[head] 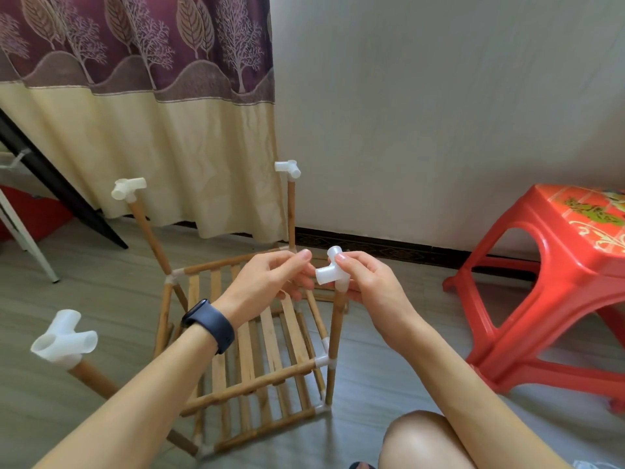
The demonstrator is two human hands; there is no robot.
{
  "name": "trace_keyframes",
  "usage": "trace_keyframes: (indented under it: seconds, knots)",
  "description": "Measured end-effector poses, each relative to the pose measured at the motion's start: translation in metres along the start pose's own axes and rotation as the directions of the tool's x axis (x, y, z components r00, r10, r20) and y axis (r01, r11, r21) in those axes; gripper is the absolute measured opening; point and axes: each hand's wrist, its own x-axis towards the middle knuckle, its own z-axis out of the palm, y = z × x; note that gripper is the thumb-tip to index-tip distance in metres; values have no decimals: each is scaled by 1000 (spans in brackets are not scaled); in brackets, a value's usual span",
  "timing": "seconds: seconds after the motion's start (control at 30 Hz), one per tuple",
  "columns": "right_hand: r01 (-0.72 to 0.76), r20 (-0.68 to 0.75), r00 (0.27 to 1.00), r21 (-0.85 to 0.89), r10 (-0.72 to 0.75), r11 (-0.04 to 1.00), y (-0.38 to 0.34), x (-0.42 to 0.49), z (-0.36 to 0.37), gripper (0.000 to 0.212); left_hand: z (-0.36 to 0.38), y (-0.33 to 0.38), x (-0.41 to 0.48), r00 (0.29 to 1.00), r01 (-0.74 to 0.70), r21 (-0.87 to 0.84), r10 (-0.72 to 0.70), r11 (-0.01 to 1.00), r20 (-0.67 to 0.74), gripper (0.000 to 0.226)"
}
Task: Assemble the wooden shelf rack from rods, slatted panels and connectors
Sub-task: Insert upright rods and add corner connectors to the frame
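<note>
Connector (pixel 333 272) sits on top of near-right upright rod (pixel 336 333), rod axis vertical, straight below your right hand (pixel 368 286), which pinches connector. Your left hand (pixel 270 282) just beside, fingers curled; contents unclear. Shelf rack (pixel 250 385) stands on floor.

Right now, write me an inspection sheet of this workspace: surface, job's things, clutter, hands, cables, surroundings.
Surface: grey plank floor; the rack stands on it.
Job's things: part-built rack with slatted panels; four upright rods, each capped by a white connector, the near-right connector in hand.
Clutter: what may be loose rods behind the rack, mostly hidden by the hands.
Hands: right hand pinches the near-right connector with its fingers; left hand is beside it, contact unclear.
Cables: nothing seen.
Surroundings: red stool on the right; curtain and white wall behind.
</note>
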Motion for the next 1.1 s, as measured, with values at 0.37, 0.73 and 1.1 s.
trace_keyframes:
  seconds: [0.37,0.73,1.1]
  knots:
    - [138,30,989,110,-142,984,20,10,26,58,28,-145,17,868,419,732,-474,537,-149,66]
    - [286,-167,946,30,-278,958,36,13,44,44,55,-190,-2,903,380,777,-384,502,-194,71]
    - [303,-248,923,-6,-295,953,39,3,35,48,60,-188,-1,908,322,811,-403,489,-117,75]
